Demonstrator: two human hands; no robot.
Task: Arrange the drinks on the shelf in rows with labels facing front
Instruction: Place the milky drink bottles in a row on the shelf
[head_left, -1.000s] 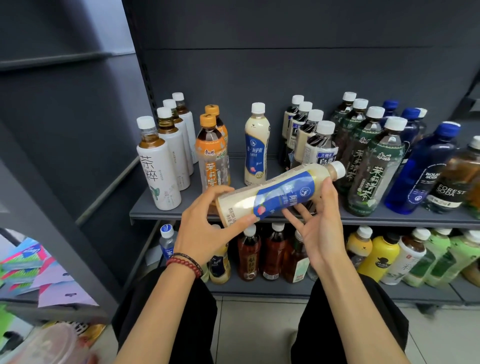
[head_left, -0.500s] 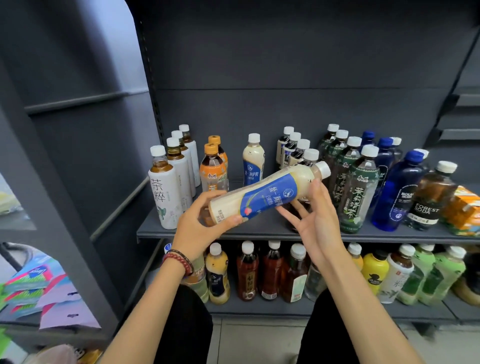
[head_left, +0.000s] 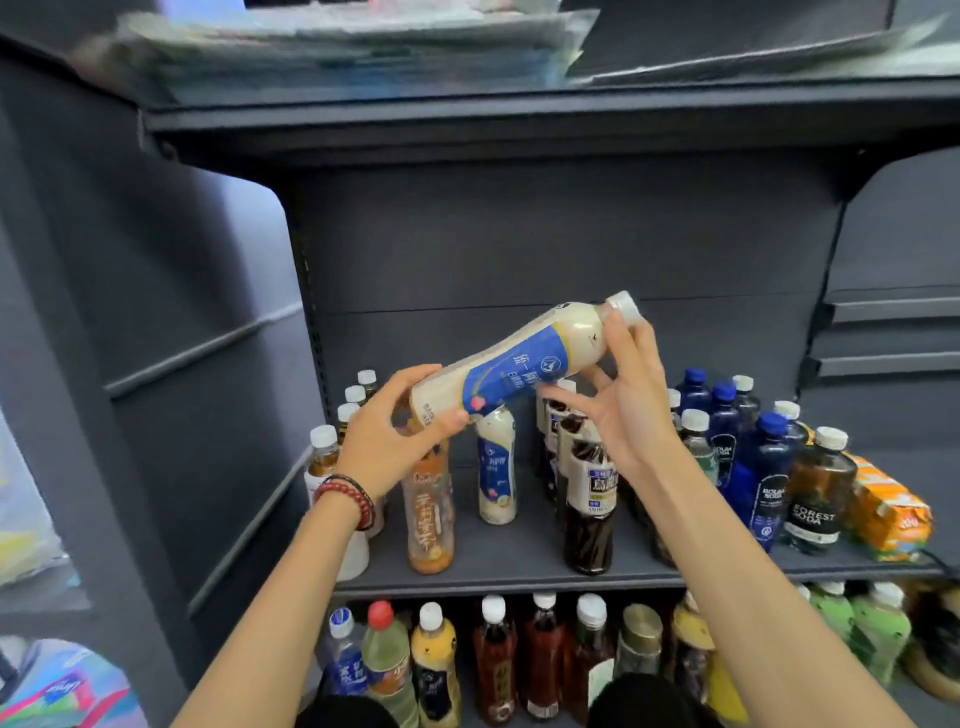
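Note:
A cream-coloured drink bottle (head_left: 524, 364) with a blue label and white cap is tilted, cap up to the right, above the grey shelf (head_left: 519, 564). My left hand (head_left: 387, 434) grips its base; my right hand (head_left: 623, 395) holds its neck near the cap. Below it a matching cream bottle (head_left: 496, 467) stands upright alone. Left of that stands an orange tea bottle (head_left: 428, 514), and white-labelled tea bottles (head_left: 324, 452) form a row at the far left. Dark tea bottles (head_left: 589, 499) stand in a row to the right.
Blue soda bottles (head_left: 763, 478), a Forest Soda bottle (head_left: 815, 493) and an orange carton (head_left: 888, 509) fill the shelf's right end. The lower shelf holds several mixed bottles (head_left: 493, 660). An upper shelf (head_left: 467, 119) carries flat packets. A grey side panel (head_left: 171, 389) stands at left.
Both hands have lifted the cream bottle higher and tipped its cap end further up. The camera has tilted upward, so the upper shelf shows.

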